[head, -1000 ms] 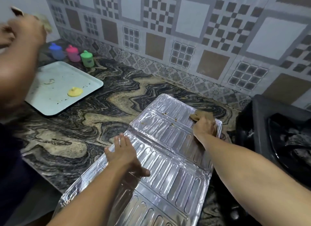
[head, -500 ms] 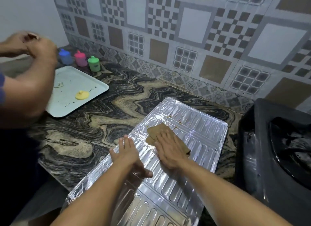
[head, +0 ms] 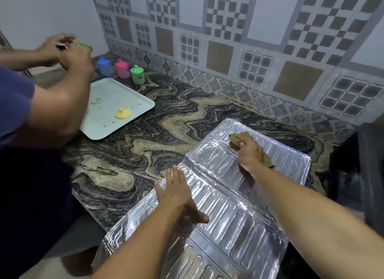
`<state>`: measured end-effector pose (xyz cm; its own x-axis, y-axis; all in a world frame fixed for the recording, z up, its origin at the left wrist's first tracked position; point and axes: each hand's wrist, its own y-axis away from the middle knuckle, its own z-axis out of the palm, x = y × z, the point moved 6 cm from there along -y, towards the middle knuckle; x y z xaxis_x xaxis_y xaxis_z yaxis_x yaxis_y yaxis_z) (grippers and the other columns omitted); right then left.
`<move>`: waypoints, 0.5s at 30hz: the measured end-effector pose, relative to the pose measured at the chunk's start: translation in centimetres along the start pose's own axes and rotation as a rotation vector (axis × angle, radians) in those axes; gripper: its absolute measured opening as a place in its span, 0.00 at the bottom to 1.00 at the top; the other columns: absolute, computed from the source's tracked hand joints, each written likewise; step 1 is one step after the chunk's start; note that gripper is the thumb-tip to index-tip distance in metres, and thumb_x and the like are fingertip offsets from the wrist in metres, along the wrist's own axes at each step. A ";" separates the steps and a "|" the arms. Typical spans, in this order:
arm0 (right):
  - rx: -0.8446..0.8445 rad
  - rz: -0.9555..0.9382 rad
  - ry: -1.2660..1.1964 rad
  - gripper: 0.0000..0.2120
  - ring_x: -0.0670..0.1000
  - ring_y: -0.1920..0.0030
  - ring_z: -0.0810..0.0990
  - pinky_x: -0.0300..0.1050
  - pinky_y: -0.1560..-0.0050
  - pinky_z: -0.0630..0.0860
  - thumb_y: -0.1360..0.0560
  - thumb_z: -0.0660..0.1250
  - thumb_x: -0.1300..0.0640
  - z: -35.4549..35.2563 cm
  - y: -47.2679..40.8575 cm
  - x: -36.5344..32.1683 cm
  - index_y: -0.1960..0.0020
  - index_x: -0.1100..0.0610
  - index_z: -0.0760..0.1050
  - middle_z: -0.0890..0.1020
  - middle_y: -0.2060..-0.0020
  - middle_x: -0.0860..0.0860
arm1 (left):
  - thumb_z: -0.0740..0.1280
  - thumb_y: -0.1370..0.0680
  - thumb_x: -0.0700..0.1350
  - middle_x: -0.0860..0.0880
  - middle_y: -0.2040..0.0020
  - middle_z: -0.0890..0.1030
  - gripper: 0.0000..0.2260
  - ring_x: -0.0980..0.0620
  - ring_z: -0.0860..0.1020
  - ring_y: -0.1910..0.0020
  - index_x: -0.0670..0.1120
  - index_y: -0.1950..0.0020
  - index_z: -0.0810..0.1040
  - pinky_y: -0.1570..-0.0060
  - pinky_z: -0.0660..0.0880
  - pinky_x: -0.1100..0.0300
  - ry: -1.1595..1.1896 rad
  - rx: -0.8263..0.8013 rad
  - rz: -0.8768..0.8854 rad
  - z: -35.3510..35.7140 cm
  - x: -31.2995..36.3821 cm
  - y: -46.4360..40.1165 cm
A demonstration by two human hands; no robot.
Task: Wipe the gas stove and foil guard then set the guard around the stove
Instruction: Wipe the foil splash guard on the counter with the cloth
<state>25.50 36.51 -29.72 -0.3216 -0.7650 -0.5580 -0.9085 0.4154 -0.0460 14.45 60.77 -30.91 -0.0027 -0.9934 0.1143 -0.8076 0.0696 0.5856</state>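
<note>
left hand (head: 176, 193): closest thing to me, lower middle of the frame. Fingers straight and spread, palm flat on the foil, thumb sticking out to the right. It's just pinning the sheet down, not gripping anything.

foil guard (head: 226, 218): lying flat on the counter, unfolded, shiny ribbed panels. Long axis runs from the bottom left of the frame up to the right of center, so basically away from me on a diagonal. The near end hangs off the counter edge, I think.

right hand (head: 250, 154): further up that same diagonal, right of center. Fingers curled over the rag, pressing it onto the far panel.

rag (head: 236, 140): brown cloth, bunched under that hand, poking out toward the upper left and trailing out to the lower right.

the bit that matters: the far end of the foil is only in reach of my right arm, the left is stuck holding the near half. Any next stroke follows the ribs, I'd guess.

gas stove (head: 359, 166): dark block at the right edge, just beside the foil's far right corner. Guard isn't around it yet.

counter (head: 158, 133): swirly marble, runs back to the tiled wall.

tray (head: 133, 100): upper left, well apart from the foil.
</note>
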 end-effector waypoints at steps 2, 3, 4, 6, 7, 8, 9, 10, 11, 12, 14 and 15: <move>-0.074 0.052 -0.112 0.13 0.61 0.43 0.76 0.46 0.50 0.67 0.18 0.55 0.55 0.2 2.4 -1.9 0.39 0.54 0.75 0.79 0.44 0.59 | 0.75 0.44 0.70 0.42 0.25 0.28 0.71 0.41 0.30 0.26 0.40 0.25 0.29 0.28 0.40 0.33 -0.004 -0.001 -0.006 0.0 0.0 0.0; -0.121 0.038 -0.126 0.13 0.60 0.45 0.76 0.47 0.51 0.67 0.18 0.54 0.54 0.3 4.0 -2.8 0.39 0.53 0.75 0.80 0.45 0.58 | 0.75 0.44 0.70 0.42 0.25 0.28 0.71 0.41 0.30 0.26 0.40 0.25 0.28 0.28 0.40 0.33 -0.006 -0.003 -0.008 0.0 0.0 0.0; -0.158 -0.009 -0.116 0.13 0.60 0.47 0.77 0.47 0.52 0.68 0.18 0.54 0.53 0.6 5.5 -3.7 0.41 0.52 0.75 0.80 0.48 0.58 | 0.75 0.44 0.70 0.43 0.25 0.28 0.71 0.41 0.30 0.26 0.40 0.25 0.28 0.28 0.41 0.33 -0.011 -0.003 -0.009 -0.1 0.0 0.0; -0.182 -0.097 -0.093 0.11 0.58 0.50 0.77 0.49 0.53 0.71 0.18 0.54 0.51 0.8 7.7 -4.8 0.44 0.49 0.73 0.79 0.54 0.54 | 0.75 0.44 0.71 0.43 0.25 0.28 0.71 0.42 0.30 0.25 0.40 0.25 0.28 0.28 0.41 0.34 -0.020 -0.002 -0.006 -0.2 0.0 0.1; -0.187 -0.129 -0.097 0.10 0.57 0.51 0.76 0.49 0.54 0.71 0.18 0.53 0.51 0.7 8.4 -5.2 0.44 0.48 0.73 0.78 0.55 0.52 | 0.75 0.44 0.71 0.43 0.25 0.28 0.71 0.43 0.30 0.25 0.40 0.25 0.29 0.28 0.40 0.34 -0.022 -0.003 -0.009 -0.3 0.0 0.2; -0.211 -0.164 -0.100 0.10 0.56 0.50 0.76 0.50 0.52 0.71 0.18 0.53 0.50 1.0 8.9 -5.4 0.43 0.46 0.72 0.78 0.53 0.50 | 0.75 0.44 0.71 0.43 0.25 0.28 0.71 0.43 0.30 0.25 0.40 0.25 0.29 0.28 0.40 0.34 -0.026 -0.003 -0.014 -0.4 0.0 0.2; -0.248 -0.213 -0.083 0.11 0.55 0.46 0.75 0.51 0.46 0.71 0.18 0.54 0.49 1.5 9.1 -5.6 0.40 0.45 0.72 0.78 0.48 0.50 | 0.74 0.44 0.71 0.43 0.25 0.27 0.71 0.43 0.30 0.25 0.40 0.25 0.28 0.27 0.40 0.35 -0.035 -0.005 -0.020 -0.5 0.0 0.2; -0.298 -0.267 -0.032 0.14 0.55 0.38 0.72 0.53 0.37 0.68 0.18 0.54 0.49 2.3 9.4 -5.5 0.35 0.44 0.70 0.76 0.39 0.50 | 0.74 0.44 0.71 0.43 0.25 0.27 0.71 0.43 0.30 0.25 0.40 0.25 0.28 0.27 0.40 0.35 -0.044 -0.009 -0.023 -0.5 0.0 0.2; -0.340 -0.330 0.045 0.17 0.55 0.30 0.65 0.55 0.29 0.60 0.18 0.54 0.48 3.1 9.6 -5.2 0.31 0.44 0.67 0.70 0.31 0.50 | 0.74 0.44 0.71 0.43 0.25 0.27 0.71 0.43 0.30 0.25 0.40 0.25 0.29 0.27 0.40 0.35 -0.045 -0.011 -0.023 -0.5 0.0 0.2; -0.368 -0.395 0.120 0.19 0.54 0.25 0.57 0.55 0.24 0.51 0.18 0.52 0.48 3.8 9.6 -5.0 0.27 0.45 0.63 0.62 0.25 0.49 | 0.74 0.45 0.71 0.43 0.25 0.28 0.71 0.43 0.30 0.25 0.40 0.25 0.29 0.27 0.40 0.35 -0.039 -0.009 -0.021 -0.4 0.0 0.1; -0.389 -0.474 0.211 0.22 0.52 0.22 0.46 0.56 0.23 0.41 0.17 0.49 0.48 4.6 8.6 -4.6 0.23 0.46 0.55 0.51 0.22 0.48 | 0.74 0.45 0.72 0.43 0.25 0.28 0.72 0.43 0.31 0.25 0.40 0.25 0.29 0.28 0.39 0.35 -0.025 -0.008 -0.013 -0.4 0.0 0.0; -0.387 -0.472 0.239 0.23 0.51 0.22 0.44 0.57 0.24 0.40 0.17 0.48 0.47 4.8 7.5 -4.4 0.23 0.46 0.53 0.49 0.22 0.48 | 0.74 0.45 0.72 0.43 0.25 0.28 0.72 0.42 0.31 0.25 0.40 0.25 0.29 0.28 0.39 0.35 -0.021 -0.010 -0.010 -0.4 0.0 0.0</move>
<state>21.42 45.33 -31.61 0.1254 -0.9286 -0.3492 -0.9826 -0.1649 0.0855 14.65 60.84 -30.58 -0.0070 -0.9958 0.0912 -0.8018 0.0601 0.5945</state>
